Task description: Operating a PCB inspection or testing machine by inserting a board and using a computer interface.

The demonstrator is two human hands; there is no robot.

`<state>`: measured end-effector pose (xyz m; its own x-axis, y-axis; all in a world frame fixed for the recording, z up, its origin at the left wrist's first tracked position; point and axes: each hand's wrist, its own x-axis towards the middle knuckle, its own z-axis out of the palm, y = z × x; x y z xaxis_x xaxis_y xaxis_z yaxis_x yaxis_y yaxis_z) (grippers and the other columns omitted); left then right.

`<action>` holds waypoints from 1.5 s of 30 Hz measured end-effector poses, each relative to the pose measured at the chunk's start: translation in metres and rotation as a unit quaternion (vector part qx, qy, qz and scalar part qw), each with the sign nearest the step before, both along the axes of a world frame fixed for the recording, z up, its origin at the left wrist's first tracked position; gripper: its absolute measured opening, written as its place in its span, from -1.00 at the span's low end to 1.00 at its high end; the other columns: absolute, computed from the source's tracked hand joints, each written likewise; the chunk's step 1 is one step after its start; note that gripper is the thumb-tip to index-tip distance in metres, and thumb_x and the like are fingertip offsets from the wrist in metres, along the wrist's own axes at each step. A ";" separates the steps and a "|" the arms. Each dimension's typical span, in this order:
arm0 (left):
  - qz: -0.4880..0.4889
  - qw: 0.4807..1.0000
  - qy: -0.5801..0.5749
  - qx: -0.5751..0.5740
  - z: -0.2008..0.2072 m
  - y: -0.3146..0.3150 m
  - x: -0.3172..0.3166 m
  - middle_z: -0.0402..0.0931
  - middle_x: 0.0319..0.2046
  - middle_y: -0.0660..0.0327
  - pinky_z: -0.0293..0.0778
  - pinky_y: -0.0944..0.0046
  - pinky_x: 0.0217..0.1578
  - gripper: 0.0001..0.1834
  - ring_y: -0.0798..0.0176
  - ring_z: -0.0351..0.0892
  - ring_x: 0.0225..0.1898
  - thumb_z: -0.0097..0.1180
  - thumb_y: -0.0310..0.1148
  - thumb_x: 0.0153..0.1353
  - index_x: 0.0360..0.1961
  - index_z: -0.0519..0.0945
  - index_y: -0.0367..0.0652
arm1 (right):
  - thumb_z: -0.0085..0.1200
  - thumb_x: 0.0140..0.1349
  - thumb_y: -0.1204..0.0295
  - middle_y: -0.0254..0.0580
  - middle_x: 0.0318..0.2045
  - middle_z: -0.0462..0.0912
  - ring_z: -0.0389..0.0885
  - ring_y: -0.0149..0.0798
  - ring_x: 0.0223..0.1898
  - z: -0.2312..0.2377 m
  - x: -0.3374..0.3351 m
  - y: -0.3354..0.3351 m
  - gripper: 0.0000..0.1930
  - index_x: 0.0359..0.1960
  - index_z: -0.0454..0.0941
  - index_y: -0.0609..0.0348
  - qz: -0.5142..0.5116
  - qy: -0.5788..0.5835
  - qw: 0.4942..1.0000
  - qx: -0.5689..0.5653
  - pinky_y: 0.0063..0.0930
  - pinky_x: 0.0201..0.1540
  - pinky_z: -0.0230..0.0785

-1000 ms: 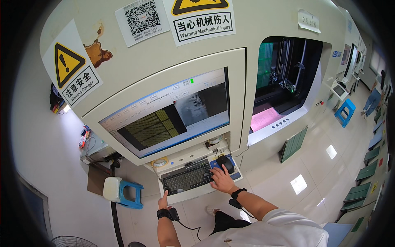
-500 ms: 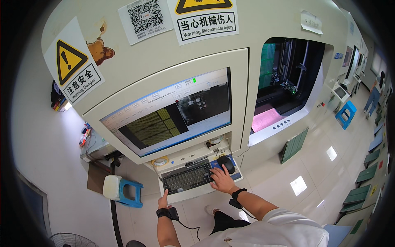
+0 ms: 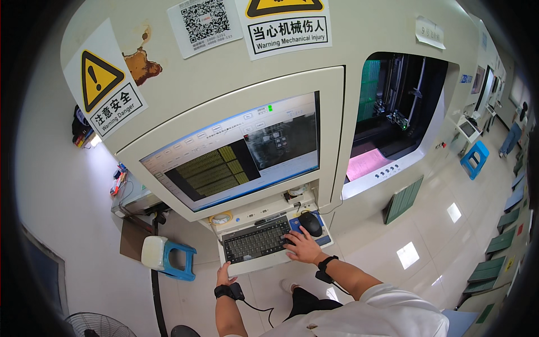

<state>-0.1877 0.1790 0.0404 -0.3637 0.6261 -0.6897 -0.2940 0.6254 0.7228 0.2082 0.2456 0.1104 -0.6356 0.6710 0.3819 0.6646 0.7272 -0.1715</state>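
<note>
My left hand [image 3: 225, 276] is at the near left corner of the pale keyboard tray [image 3: 264, 262], its thumb on the edge and its other fingers curled and partly hidden below it. Over the right end of the black keyboard [image 3: 257, 240] lies my right hand [image 3: 304, 247], open, with fingers stretched across the keys. A black mouse [image 3: 310, 223] sits on a blue pad just beyond those fingertips, not held. Above the tray, a monitor [image 3: 236, 154] set into the machine shows a yellow-green grid panel and a grey picture with small squares.
Right of the monitor, a machine window [image 3: 393, 106] shows rails inside and a pink sheet at its sill. A green panel [image 3: 403, 200] leans against the machine's base. Blue stools [image 3: 178, 258] stand on the floor at both sides. A person [image 3: 514, 132] is far right.
The grey picture on the monitor has changed, its small squares now placed differently. My right fingers have shifted slightly on the keys. My left hand stays at the tray's corner.
</note>
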 end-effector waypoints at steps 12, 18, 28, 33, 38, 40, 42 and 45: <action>0.007 1.000 0.003 -0.007 -0.001 0.004 0.002 0.35 0.09 0.06 0.47 -0.08 -0.08 -0.11 0.04 0.41 0.07 0.34 0.04 -0.02 0.25 0.23 -0.13 | 0.00 0.29 0.05 -0.30 0.20 0.44 0.28 -0.20 0.33 -0.001 0.002 0.002 -0.66 -0.02 0.61 -0.15 -0.001 -0.001 1.000 0.002 0.09 0.49 -0.24; -0.002 1.000 0.008 -0.001 0.004 -0.004 0.000 0.40 0.06 0.08 0.46 -0.09 -0.07 -0.16 0.03 0.42 0.07 0.32 0.07 0.00 0.22 0.28 -0.11 | 0.02 0.28 0.05 -0.28 0.20 0.44 0.29 -0.19 0.33 -0.001 -0.003 0.000 -0.63 0.02 0.59 -0.12 0.006 0.016 1.000 0.001 0.08 0.49 -0.23; 0.178 0.909 0.365 0.094 -0.040 -0.024 -0.034 0.59 -0.06 -0.14 0.43 -0.06 0.02 -0.35 -0.16 0.55 -0.04 -0.26 0.13 0.44 -0.05 0.57 -0.31 | 0.18 0.12 0.20 -0.18 0.26 0.38 0.26 -0.01 0.34 0.012 -0.021 0.017 -0.55 0.08 0.53 -0.09 -0.164 0.114 0.979 0.025 0.14 0.45 -0.16; 0.143 0.879 0.449 0.077 -0.024 0.014 0.028 0.60 -0.21 -0.24 0.44 -0.11 -0.04 -0.47 -0.30 0.56 -0.10 -0.34 -0.14 0.49 -0.22 0.56 -0.41 | 0.20 0.09 0.35 -0.01 0.29 0.33 0.28 0.17 0.29 -0.014 0.026 0.032 -0.49 0.16 0.50 -0.05 -0.233 0.141 0.962 0.001 0.07 0.33 0.17; 0.135 0.868 0.471 0.076 -0.019 0.003 0.027 0.60 -0.19 -0.20 0.45 -0.10 -0.04 -0.53 -0.28 0.57 -0.09 -0.30 -0.19 0.47 -0.18 0.56 -0.38 | 0.19 0.04 0.47 0.07 0.22 0.37 0.31 0.21 0.24 -0.016 0.018 0.031 -0.49 0.12 0.51 0.06 -0.194 0.155 0.969 -0.009 -0.02 0.30 0.23; 0.146 0.869 0.469 0.069 -0.018 0.002 0.029 0.60 -0.21 -0.20 0.45 -0.09 -0.05 -0.54 -0.28 0.57 -0.11 -0.30 -0.20 0.46 -0.18 0.56 -0.37 | 0.20 0.02 0.47 0.07 0.20 0.38 0.33 0.20 0.21 -0.016 0.017 0.030 -0.49 0.10 0.53 0.08 -0.180 0.160 0.970 -0.013 -0.02 0.29 0.24; 0.153 0.870 0.464 0.063 -0.015 0.003 0.034 0.61 -0.22 -0.19 0.45 -0.09 -0.06 -0.56 -0.27 0.57 -0.12 -0.29 -0.21 0.46 -0.18 0.56 -0.36 | 0.20 0.01 0.46 0.07 0.18 0.39 0.35 0.18 0.18 -0.016 0.018 0.029 -0.50 0.08 0.54 0.10 -0.174 0.162 0.971 -0.013 -0.03 0.28 0.25; 0.157 0.875 0.453 0.063 -0.011 0.005 0.037 0.61 -0.24 -0.18 0.46 -0.09 -0.06 -0.56 -0.26 0.58 -0.13 -0.28 -0.21 0.45 -0.18 0.57 -0.35 | 0.20 0.02 0.46 0.06 0.19 0.39 0.35 0.17 0.19 -0.017 0.020 0.027 -0.51 0.08 0.53 0.10 -0.192 0.162 0.968 -0.012 -0.04 0.27 0.26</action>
<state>-0.1503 0.1840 0.0297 -0.8939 0.4467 0.0372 0.2912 0.5157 0.8057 0.2284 0.2731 0.0935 -0.1865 0.8452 0.5009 0.7934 0.4303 -0.4306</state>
